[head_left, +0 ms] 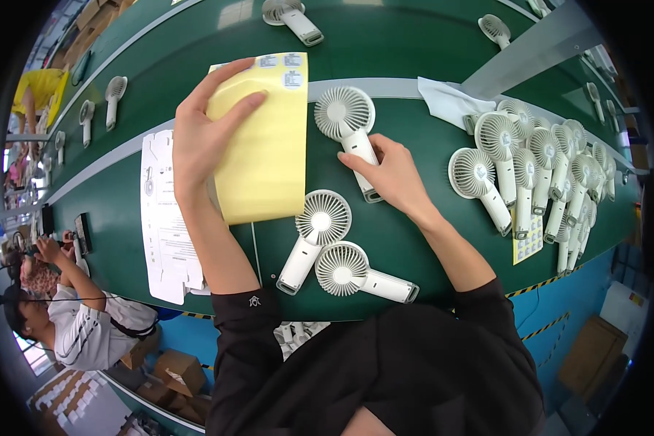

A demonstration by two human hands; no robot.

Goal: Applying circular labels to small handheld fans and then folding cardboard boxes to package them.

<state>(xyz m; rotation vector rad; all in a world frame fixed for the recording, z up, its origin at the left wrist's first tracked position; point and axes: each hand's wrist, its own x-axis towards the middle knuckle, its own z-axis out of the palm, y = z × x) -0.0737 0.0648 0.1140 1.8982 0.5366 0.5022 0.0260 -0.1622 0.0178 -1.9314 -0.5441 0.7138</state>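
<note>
My left hand (209, 129) grips a yellow sticker sheet (269, 156), its thumb lying across the front and its fingers reaching the top edge. A few round printed stickers (292, 78) remain along the sheet's upper right. In my right hand (392, 174) is a white handheld fan (357, 145), held by its handle with the round grille pointing away from me. Just nearer to me, two more white fans (298, 251) (374, 282) lie on the green table, their heads close together. A flat white printed carton (168, 240) lies partly under my left forearm.
Many white fans (534, 156) are piled at the right, beside another sticker sheet (528, 240) and a white cloth (447, 102). A grey metal post (534, 54) rises at the far right. Fans (292, 20) lie on the green surface beyond the rail. A co-worker (87, 320) is at the left.
</note>
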